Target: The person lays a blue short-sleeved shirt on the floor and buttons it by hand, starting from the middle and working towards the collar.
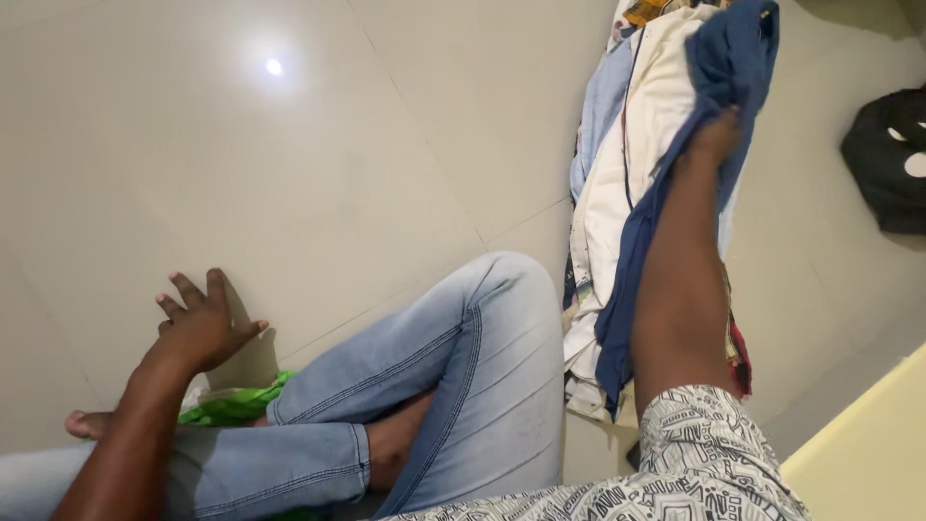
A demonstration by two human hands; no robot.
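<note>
My right hand [715, 138] reaches out to the upper right and grips a dark blue garment [735, 58] that drapes down along my forearm. The garment lies against a pile of clothes [632, 145], mostly cream and light blue pieces, on the tiled floor. My left hand [202, 323] rests at the lower left, fingers spread and curled, holding nothing, just above a bright green cloth [231, 405]. My legs in light blue jeans [463, 367] are folded between the two hands.
Pale glossy floor tiles [289, 174] fill the left and top. A black item with white spots [892, 159] lies at the right edge. A pale yellow surface [868, 444] cuts across the bottom right corner. My bare foot [87, 423] shows at lower left.
</note>
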